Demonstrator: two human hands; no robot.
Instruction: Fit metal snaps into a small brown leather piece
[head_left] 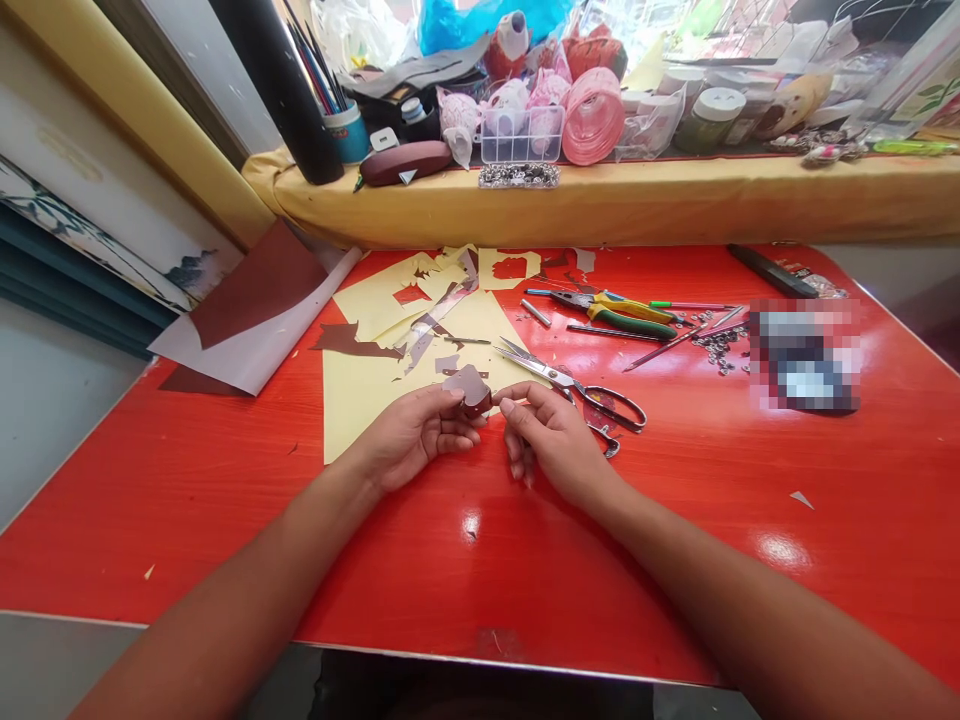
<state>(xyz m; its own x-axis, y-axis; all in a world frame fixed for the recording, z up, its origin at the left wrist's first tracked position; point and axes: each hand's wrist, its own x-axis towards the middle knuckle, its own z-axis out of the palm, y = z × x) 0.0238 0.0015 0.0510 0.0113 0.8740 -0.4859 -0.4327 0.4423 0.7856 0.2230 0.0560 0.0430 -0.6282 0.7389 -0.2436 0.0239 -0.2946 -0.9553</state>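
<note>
Near the middle of the red table, a small brown folded piece [472,388] with a paler mauve face is held above a yellow sheet. My left hand [420,428] pinches its left side between thumb and fingers. The thumb and index finger of my right hand [546,428] are closed together at the piece's right edge. Just behind my right hand lie scissors [566,383], blades pointing left. The yellow sheet [349,400] lies under and behind my left hand, with brown and mauve scraps on it.
Pliers [619,312], thin rods and small metal rings [724,350] lie on the red table [420,570] to the right. A large brown sheet [259,285] rests at the left. Along the back, a cloth-covered ledge [600,205] holds jars, a clear box and pink items.
</note>
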